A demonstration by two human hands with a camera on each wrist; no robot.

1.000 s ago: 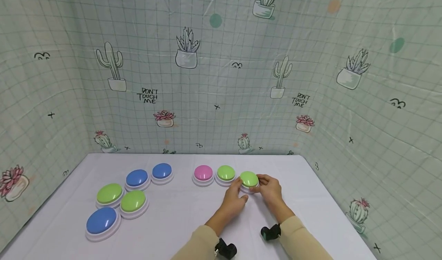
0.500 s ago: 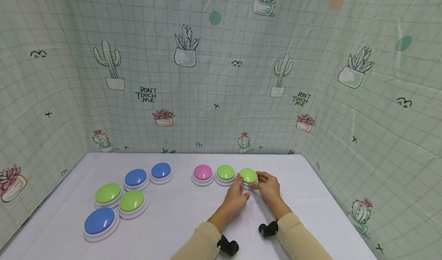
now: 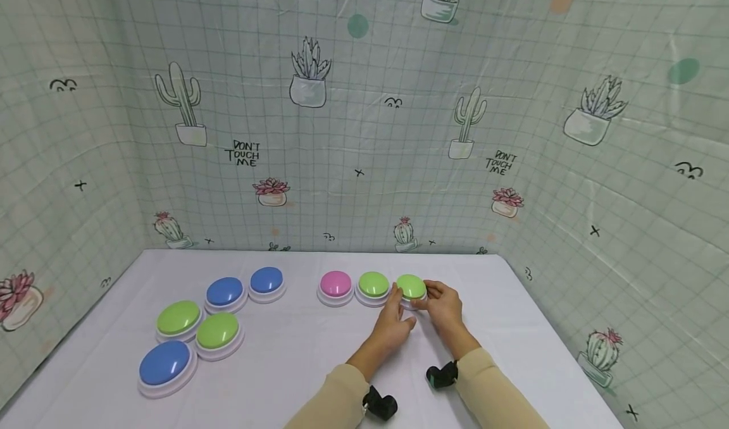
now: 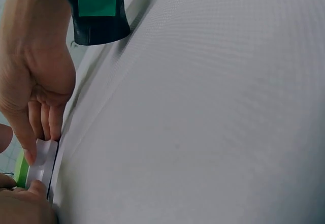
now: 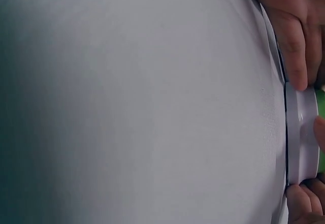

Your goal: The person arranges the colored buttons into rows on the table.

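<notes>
A green dome push button (image 3: 411, 286) on a round white base stands at the right end of the back row. My right hand (image 3: 447, 309) pinches it, with the thumb at the front and the fingers at the right side. My left hand (image 3: 388, 325) touches its left side with straight fingers, the thumb held apart. In the left wrist view, the white base (image 4: 43, 162) shows between the two hands. The right wrist view shows the base (image 5: 303, 132) from the front, low on the cloth. Just left are another green button (image 3: 373, 284) and a pink button (image 3: 335, 284).
On the left half of the white table (image 3: 273, 385) are blue buttons (image 3: 164, 363) and green buttons (image 3: 218, 331) in a loose cluster. A blue button (image 3: 266, 280) sits at its back end. Cactus-printed cloth walls (image 3: 359, 214) enclose the back and sides.
Both hands have moved the right-hand green button a little toward the back, closer in line with the green and pink ones. The other buttons have kept their places; the head view shifted slightly.
</notes>
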